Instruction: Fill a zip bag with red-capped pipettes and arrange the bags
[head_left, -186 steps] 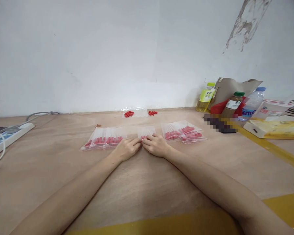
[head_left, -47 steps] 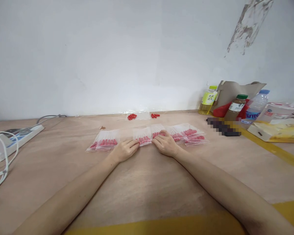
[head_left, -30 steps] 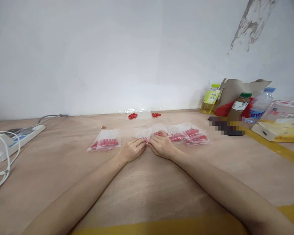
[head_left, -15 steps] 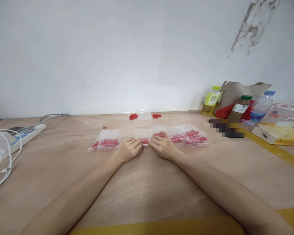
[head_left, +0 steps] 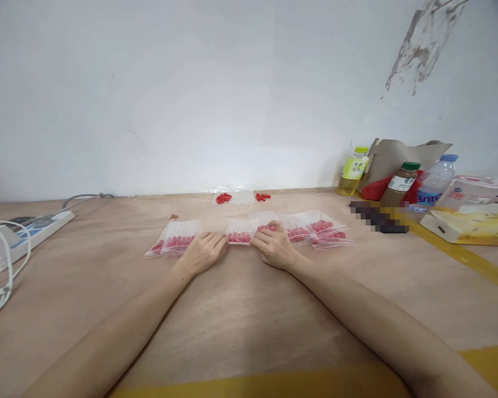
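Grip first: the left hand (head_left: 203,253) has its fingers together, tips down at the near left corner of the middle bag (head_left: 238,226), and the right hand (head_left: 276,247) has its fingers curled down at that bag's near right corner. Thumbs are hidden, so can't tell if either is actually pinching the plastic or just pressing.

What's new: half a second ago the left fingertips sat further in along that near edge; now they're shifted toward the worktop (head_left: 216,320)'s left edge, while the right hand has barely budged. Upshot, as I read it: the bag's near strip is more exposed, so its row of red pieces shows better.

That bag lies flat, closer to the worktop's far edge than its near one. The left bags (head_left: 178,237) sit toward the left edge, the right bags (head_left: 323,229) toward the right.
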